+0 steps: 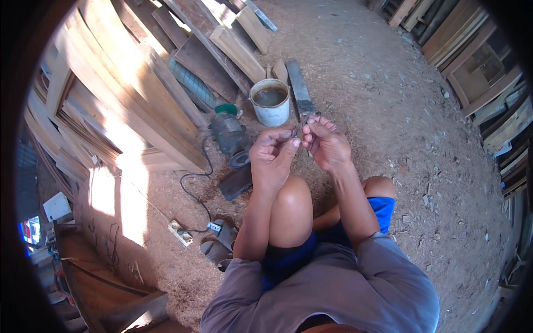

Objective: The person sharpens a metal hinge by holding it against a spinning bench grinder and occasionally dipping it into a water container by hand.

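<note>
Both my hands are raised in front of my knees and pinch one small dark metal piece [305, 120] between them. My left hand [272, 155] grips its lower end with thumb and fingers. My right hand [327, 143] holds its upper end, which sticks out past the fingertips. The piece is thin and too small to tell its kind. My left knee [291, 205] is bent up just below the hands.
A white bucket [270, 101] of brownish liquid stands beyond the hands, with a green power tool [229, 130] and its black cord [194, 191] to the left. Wooden planks [133, 89] lean at the left, frames [477, 61] at the right. A power strip [181, 233] and sandals [219, 244] lie on sawdust.
</note>
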`<state>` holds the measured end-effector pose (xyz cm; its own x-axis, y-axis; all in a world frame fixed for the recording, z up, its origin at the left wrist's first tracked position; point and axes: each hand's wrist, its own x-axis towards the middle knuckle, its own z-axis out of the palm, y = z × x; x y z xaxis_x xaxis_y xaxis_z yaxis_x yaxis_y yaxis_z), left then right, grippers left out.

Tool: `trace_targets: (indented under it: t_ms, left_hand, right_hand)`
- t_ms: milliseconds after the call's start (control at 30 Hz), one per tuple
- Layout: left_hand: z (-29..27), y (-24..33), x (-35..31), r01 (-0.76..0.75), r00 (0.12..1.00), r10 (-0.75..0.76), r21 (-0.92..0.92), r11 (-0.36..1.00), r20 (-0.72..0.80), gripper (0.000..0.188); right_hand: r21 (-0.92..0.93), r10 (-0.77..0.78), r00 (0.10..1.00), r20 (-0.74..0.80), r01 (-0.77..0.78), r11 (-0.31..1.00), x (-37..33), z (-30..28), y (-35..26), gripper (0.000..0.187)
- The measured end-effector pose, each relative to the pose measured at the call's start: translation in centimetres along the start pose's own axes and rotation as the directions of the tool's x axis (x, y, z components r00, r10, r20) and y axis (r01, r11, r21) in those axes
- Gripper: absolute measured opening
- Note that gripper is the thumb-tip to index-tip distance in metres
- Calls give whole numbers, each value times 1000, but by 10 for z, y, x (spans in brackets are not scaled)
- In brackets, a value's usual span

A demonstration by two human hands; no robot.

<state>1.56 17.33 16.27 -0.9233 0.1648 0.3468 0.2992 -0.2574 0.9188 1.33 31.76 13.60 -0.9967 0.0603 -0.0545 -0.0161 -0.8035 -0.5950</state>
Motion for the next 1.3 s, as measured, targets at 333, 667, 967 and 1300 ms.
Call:
trace_targets:
  t_ms: [333, 667, 967, 1300]
  left_hand:
    - [11, -10, -5, -105, 989, 113, -84, 991, 95, 19]
    - [5, -16, -7, -120, 987, 125, -60, 991, 102, 19]
    - [5, -15, -6, -96, 990, 102, -62, 993, 98, 18]
    - [2, -11, -4, -74, 994, 81, -95, 993, 72, 13]
  right_hand:
    - [124, 90, 994, 55, -97, 988, -3, 2, 12, 11]
    - [136, 146, 987, 73, -155, 978, -5, 1, 18, 11]
    - [178, 136, 988, 76, -147, 973, -2, -4, 22, 7]
    - [181, 141, 989, 49, -147, 972, -8, -7, 14, 7]
